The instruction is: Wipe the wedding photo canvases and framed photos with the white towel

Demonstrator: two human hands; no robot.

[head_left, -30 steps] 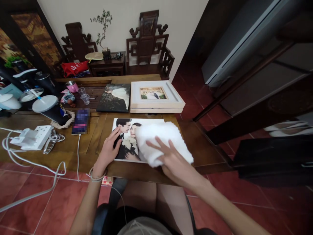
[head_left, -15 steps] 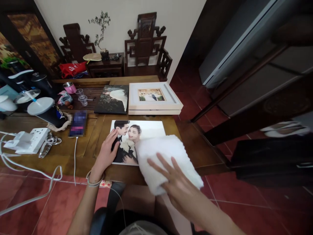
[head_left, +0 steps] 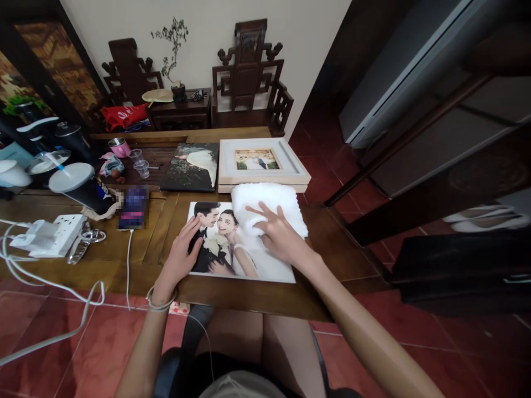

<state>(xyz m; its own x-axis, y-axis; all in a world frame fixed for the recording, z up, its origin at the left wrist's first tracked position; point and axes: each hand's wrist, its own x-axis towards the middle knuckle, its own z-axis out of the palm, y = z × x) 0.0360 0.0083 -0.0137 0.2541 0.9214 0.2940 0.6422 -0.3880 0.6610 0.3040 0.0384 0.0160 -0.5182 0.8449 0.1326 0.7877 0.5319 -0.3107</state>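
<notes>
A large wedding photo print (head_left: 232, 260) lies flat near the front edge of the wooden table (head_left: 124, 260). My left hand (head_left: 180, 260) rests flat on the print's left edge, fingers spread. My right hand (head_left: 280, 235) presses a folded white towel (head_left: 269, 207) onto the print's upper right part, fingers stretched out over the cloth. The towel covers the print's top right corner.
Behind the print lie a dark photo canvas (head_left: 193, 166) and a white framed picture (head_left: 261, 166). To the left are a phone (head_left: 133, 207) on a cable, a white power strip (head_left: 53, 235), keys, cups and lidded pots. Carved chairs stand at the wall. Dark furniture rises at right.
My right hand has swept the towel from the print's lower right edge up to its top right corner, uncovering most of the picture. My left hand has stayed in place.
</notes>
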